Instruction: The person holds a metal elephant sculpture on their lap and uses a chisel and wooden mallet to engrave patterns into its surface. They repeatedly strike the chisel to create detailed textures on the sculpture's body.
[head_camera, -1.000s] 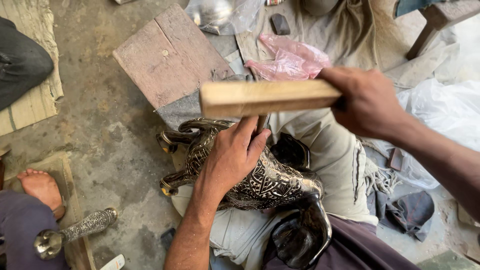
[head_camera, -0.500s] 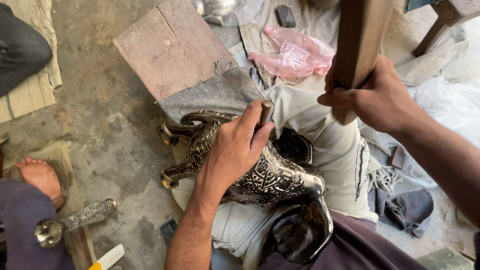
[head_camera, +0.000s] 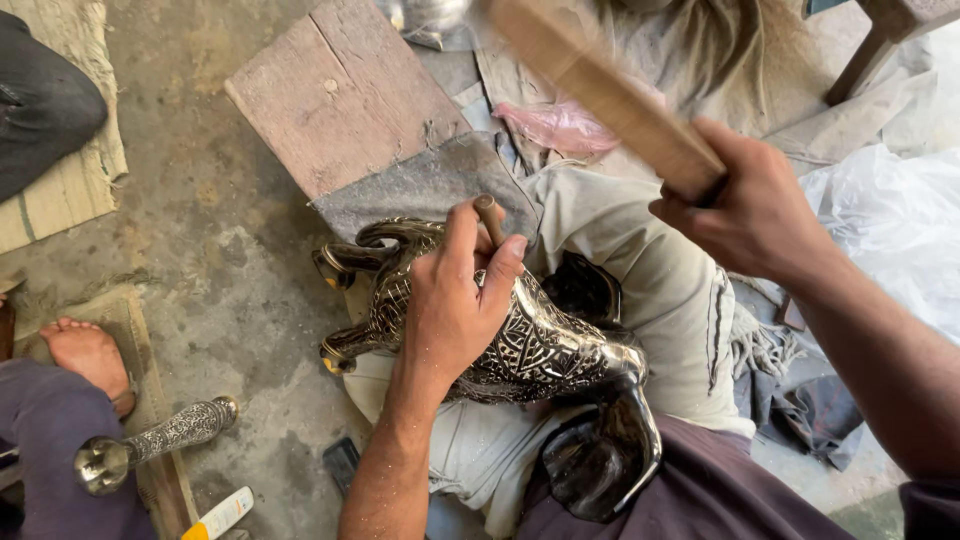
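The left hand (head_camera: 455, 300) is resting on a dark, glossy metal animal figure (head_camera: 530, 350) lying across the person's lap, on the pale cloth (head_camera: 660, 290) that is covering the knee. Its fingers (head_camera: 500, 275) are curling closed around a thin rod-like punch (head_camera: 488, 215), which is standing nearly upright with its rounded top poking out above the thumb and its lower end hidden against the figure's back. The figure's body is carrying dense, fine engraved patterning that is catching the light, its curved legs are reaching left over the floor, and a smooth, bulging polished part is hanging down toward the bottom of the frame.

The right hand (head_camera: 745, 210) is raised above and to the right of the figure, well apart from it, with its fingers wrapping tightly around a flat, pale wooden block (head_camera: 600, 90). The block is slanting up to the left and is showing plain, straight-edged faces, slightly blurred.

Beyond the knee, a worn reddish wooden board (head_camera: 340, 90) is lying on the rough grey concrete floor (head_camera: 200, 230), with a crumpled pink plastic bag (head_camera: 560, 125) near it. At the lower left, a bare foot (head_camera: 85, 350) is resting beside an engraved silvery tubular piece (head_camera: 150, 445).
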